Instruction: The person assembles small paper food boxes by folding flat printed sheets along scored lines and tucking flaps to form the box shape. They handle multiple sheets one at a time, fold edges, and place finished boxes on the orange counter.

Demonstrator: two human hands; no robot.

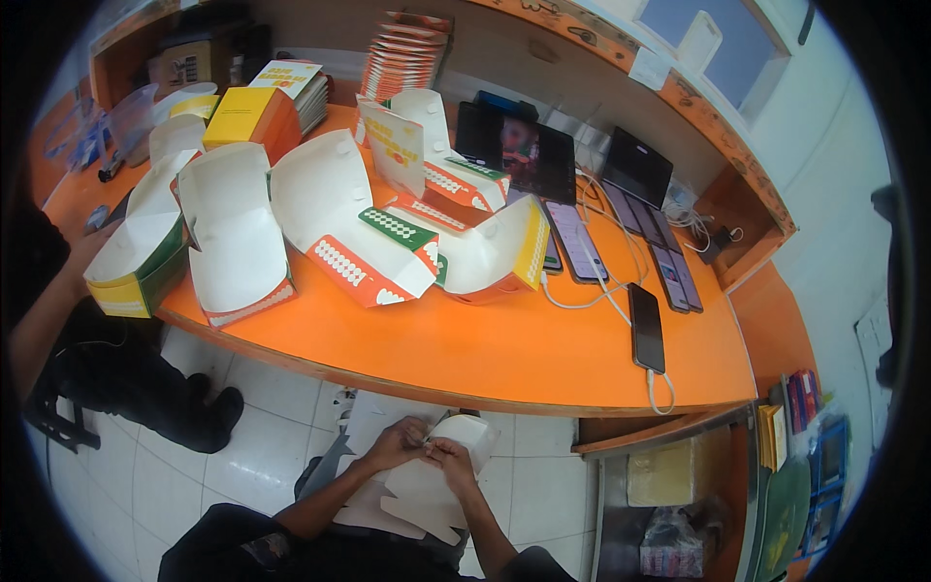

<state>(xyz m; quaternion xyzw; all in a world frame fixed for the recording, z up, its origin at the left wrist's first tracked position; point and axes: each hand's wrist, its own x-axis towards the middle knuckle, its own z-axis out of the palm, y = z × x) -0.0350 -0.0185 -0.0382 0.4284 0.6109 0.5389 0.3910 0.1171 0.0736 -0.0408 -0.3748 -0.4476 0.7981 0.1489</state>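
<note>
Low in front of me, a partly folded cardboard food box point(464, 434) lies over my lap, its pale inner side up and loose flaps spreading toward me. My left hand point(400, 443) is closed with the fingertips on the box's edge. Right beside it, my right hand point(452, 462) pinches the same part of the cardboard. The fingertips of both hands nearly meet, and the exact fold between them is too small to make out. Beneath, more flat white cardboard point(367, 419) shows left of my hands.
Folded open boxes point(238, 238) in white, green, orange and yellow crowd the orange table point(504, 339). A tall stack of cartons point(402, 53) stands behind. Phones point(647, 325), tablets point(543, 155) and cables lie rightward. Another person's arm point(48, 310) is at left; shelves point(669, 475) stand lower right.
</note>
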